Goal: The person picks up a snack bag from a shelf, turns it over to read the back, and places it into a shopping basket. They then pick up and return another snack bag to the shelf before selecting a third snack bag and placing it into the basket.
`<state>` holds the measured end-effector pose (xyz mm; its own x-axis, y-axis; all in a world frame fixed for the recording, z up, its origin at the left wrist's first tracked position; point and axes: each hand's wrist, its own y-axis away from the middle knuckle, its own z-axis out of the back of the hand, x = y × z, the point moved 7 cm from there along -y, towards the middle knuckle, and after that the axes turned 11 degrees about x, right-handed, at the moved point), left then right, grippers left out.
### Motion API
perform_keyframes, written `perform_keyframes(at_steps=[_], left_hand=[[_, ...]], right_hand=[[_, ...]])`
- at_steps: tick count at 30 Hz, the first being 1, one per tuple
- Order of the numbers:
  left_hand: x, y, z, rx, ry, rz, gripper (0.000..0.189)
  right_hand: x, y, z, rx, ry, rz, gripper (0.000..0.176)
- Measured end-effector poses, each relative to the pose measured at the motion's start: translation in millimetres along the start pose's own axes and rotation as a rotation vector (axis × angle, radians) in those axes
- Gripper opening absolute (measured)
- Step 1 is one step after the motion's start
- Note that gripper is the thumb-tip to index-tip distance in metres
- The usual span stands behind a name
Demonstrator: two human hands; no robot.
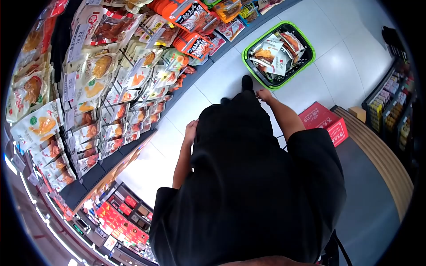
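My left hand (191,131) hangs beside the black clothing (235,186) at my left side, its small visible fingers curled in and nothing showing in them. On the other side, my right hand (265,95) is near my black shoe (247,83), with its fingers drawn together and no object visible in it. Just beyond that hand, a black shopping basket with a bright green rim (310,44) stands on the floor. Several packaged food bags (277,64) lie inside it. Neither hand visibly grips the basket.
To my left, a shelf rack holds hanging packaged meats (95,71) and orange packs (195,44). A red carton (326,122) sits on the right by a grey platform with a slatted wooden edge (377,146). Another stocked shelf (390,102) stands at the far right.
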<state>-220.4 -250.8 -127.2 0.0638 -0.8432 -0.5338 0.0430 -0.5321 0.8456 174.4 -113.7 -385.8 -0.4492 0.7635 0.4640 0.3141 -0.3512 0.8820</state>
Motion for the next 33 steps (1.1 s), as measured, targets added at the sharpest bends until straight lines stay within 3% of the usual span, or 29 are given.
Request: perform_keyframes(at_steps=[5,9,12,13,15,16,18,21,22,23,25,26,30,31,33], left_hand=[[11.6,-6.1,19.7,0.000,-0.037,-0.077,0.027],[68.0,-35.0,56.1,0.125,-0.043,-0.193,0.025],[121.0,-55.2,86.7,0.145,0.129,-0.093,0.024],[114.7,-46.6,82.5,0.157,0.128,-0.094,0.024],[105.8,-19.9,86.3,0.031,0.048,-0.110,0.024],[114.9,-15.0,87.1,0.043,0.046,-0.106,0.024],[112.2,-15.3,81.7,0.089,-0.289,-0.352,0.026],[136.7,-19.7,75.6,0.150,-0.178,-0.389,0.027],[161.3,-27.5,76.0,0.139,0.115,-0.107,0.025],[168.7,-24.3,72.9,0.148,0.126,-0.101,0.025],[158.2,-12.6,63.7,0.102,-0.279,-0.171,0.023],[155.7,-5.9,59.3,0.100,-0.330,-0.217,0.022],[192.3,2.1,54.7,0.032,-0.038,-0.061,0.023],[195.6,4.8,51.0,0.025,-0.037,-0.128,0.023],[222.2,5.4,48.1,-0.013,0.196,0.055,0.024]], right_hand=[[20.0,24.4,11.0,-0.036,0.030,0.036,0.022],[37.3,55.3,-1.8,-0.112,-0.169,0.082,0.022],[40.0,68.8,-23.3,-0.130,-0.065,0.131,0.024],[27.8,57.3,-24.6,-0.142,-0.067,0.129,0.024],[24.7,43.9,-40.4,-0.224,0.711,0.265,0.027],[1.6,49.7,-32.5,-0.234,0.298,0.052,0.030],[-14.8,48.2,-31.2,-0.270,0.401,0.110,0.029],[-34.0,49.5,-25.2,-0.315,0.456,0.153,0.027],[-42.8,56.2,-23.4,-0.334,0.404,0.144,0.026],[-49.9,61.6,-25.5,-0.339,0.412,0.132,0.026],[-51.3,82.6,-17.6,-0.461,0.160,0.075,0.024],[-46.2,94.7,-17.0,-0.466,0.178,0.077,0.024],[-24.6,127.9,-24.4,-0.394,0.060,0.115,0.022],[-21.7,130.5,-20.6,-0.398,0.028,0.091,0.022],[-12.6,128.9,-13.9,-0.410,0.083,0.104,0.021]])
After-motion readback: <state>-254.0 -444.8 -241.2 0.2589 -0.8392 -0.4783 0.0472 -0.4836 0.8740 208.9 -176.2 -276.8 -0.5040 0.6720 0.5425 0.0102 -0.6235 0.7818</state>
